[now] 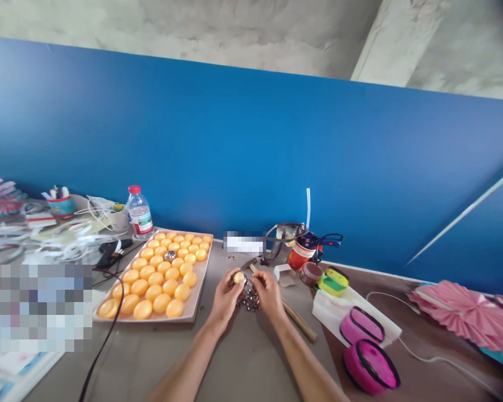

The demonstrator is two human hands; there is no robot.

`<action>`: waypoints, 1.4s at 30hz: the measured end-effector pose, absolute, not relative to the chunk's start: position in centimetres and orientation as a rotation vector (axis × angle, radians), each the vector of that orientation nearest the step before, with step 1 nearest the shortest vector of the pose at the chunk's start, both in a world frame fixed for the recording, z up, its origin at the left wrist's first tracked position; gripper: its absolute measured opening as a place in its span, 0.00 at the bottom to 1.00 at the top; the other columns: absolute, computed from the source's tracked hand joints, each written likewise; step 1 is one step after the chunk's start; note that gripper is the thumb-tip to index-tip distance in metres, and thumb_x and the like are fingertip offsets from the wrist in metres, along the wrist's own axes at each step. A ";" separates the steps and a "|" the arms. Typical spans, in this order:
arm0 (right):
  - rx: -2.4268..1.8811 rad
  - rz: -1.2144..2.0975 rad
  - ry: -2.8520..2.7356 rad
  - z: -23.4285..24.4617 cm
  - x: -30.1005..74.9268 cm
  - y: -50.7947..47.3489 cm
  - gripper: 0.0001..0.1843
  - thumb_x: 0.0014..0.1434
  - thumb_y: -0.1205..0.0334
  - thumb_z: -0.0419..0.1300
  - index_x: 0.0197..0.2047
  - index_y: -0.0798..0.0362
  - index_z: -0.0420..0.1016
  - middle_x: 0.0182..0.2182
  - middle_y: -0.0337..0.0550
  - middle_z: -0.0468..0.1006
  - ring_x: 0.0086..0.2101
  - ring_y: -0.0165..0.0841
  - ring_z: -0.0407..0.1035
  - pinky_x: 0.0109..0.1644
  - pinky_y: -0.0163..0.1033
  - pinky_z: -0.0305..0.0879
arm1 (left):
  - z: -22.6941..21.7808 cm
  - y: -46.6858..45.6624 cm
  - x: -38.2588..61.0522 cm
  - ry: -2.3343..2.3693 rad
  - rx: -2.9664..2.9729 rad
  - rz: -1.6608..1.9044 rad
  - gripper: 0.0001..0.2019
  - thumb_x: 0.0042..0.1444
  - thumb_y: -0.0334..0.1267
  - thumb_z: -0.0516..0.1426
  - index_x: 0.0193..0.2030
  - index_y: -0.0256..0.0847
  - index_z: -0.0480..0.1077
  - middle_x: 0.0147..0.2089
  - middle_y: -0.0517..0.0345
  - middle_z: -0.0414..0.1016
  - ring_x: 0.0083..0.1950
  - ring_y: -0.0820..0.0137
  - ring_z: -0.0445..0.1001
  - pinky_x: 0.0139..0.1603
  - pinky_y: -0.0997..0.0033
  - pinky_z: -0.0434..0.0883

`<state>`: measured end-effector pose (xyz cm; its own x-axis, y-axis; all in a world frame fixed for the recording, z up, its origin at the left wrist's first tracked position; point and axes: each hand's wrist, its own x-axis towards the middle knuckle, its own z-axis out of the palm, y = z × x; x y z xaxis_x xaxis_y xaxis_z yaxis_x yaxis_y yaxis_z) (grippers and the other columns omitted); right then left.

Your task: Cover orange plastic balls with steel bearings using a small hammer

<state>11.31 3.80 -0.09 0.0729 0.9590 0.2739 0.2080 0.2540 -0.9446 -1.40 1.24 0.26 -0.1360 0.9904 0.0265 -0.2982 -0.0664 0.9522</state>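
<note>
My left hand [223, 298] is closed around an orange ball [238, 277] with shiny silver bits along its right side. Close beside it, my right hand [269, 294] has thumb and fingers pinched together; whatever is between them is too small to make out. Below and between both hands lies a small heap of shiny silver pieces [248, 302] on the grey table. To the left stands a shallow tray [188, 319] with rows of orange balls [161, 303]. Among these balls sits one silver-covered ball [170, 255]. A hammer's wooden handle [299, 321] passes behind my right hand.
A water bottle [140, 212] stands behind the tray, and a dark cable [111, 329] crosses its left corner. Right of my hands are a red container [300, 257], a yellow-green case [333, 281], pink cases [366, 365] and pink folded paper [465, 315]. A blue partition [251, 151] closes off the back.
</note>
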 end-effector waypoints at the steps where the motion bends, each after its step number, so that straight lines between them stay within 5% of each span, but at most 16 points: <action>1: -1.176 0.916 -1.353 0.1 11.3 3.8 0.06 0.50 0.59 0.56 0.29 0.52 0.67 0.21 0.36 0.69 0.23 0.31 0.63 0.28 0.35 0.59 | 0.1 1.3 -1.4 1.048 0.948 1.465 0.23 0.44 0.44 0.61 0.48 0.38 0.69 0.43 0.54 0.73 0.37 0.70 0.72 0.36 0.73 0.70; 9: -0.985 1.162 -1.235 0.5 11.2 3.5 0.15 0.53 0.49 0.57 0.26 0.51 0.64 0.14 0.31 0.63 0.17 0.26 0.55 0.23 0.33 0.51 | 0.1 1.6 -1.5 1.085 1.017 1.462 0.23 0.45 0.44 0.61 0.48 0.38 0.69 0.43 0.54 0.74 0.40 0.68 0.72 0.38 0.72 0.69; 16: -0.823 1.329 -1.019 0.9 11.0 3.4 0.15 0.47 0.51 0.62 0.26 0.52 0.62 0.20 0.31 0.63 0.17 0.23 0.52 0.23 0.32 0.50 | 0.7 1.2 -1.3 1.072 0.980 1.414 0.25 0.44 0.45 0.60 0.49 0.39 0.67 0.38 0.57 0.74 0.27 0.74 0.68 0.29 0.74 0.67; 24: -0.952 1.368 -1.135 0.5 10.9 3.5 0.11 0.45 0.58 0.61 0.32 0.52 0.68 0.19 0.33 0.68 0.17 0.25 0.56 0.23 0.33 0.52 | 0.4 1.4 -1.6 1.122 1.027 1.439 0.23 0.45 0.42 0.60 0.49 0.38 0.68 0.41 0.55 0.74 0.35 0.70 0.72 0.37 0.72 0.70; 30: -1.001 1.282 -1.215 0.3 11.0 3.5 0.09 0.47 0.56 0.60 0.27 0.51 0.66 0.15 0.30 0.62 0.17 0.26 0.54 0.23 0.33 0.52 | -0.2 1.6 -1.5 1.132 1.041 1.459 0.25 0.44 0.44 0.61 0.50 0.40 0.67 0.41 0.54 0.74 0.34 0.69 0.72 0.36 0.71 0.70; 42: -0.998 1.323 -1.255 0.4 10.9 3.4 0.05 0.47 0.59 0.60 0.26 0.51 0.69 0.19 0.34 0.67 0.22 0.29 0.61 0.27 0.33 0.57 | -1.0 1.8 -1.5 1.182 1.097 1.486 0.20 0.43 0.41 0.61 0.45 0.39 0.69 0.44 0.52 0.74 0.43 0.65 0.73 0.44 0.69 0.70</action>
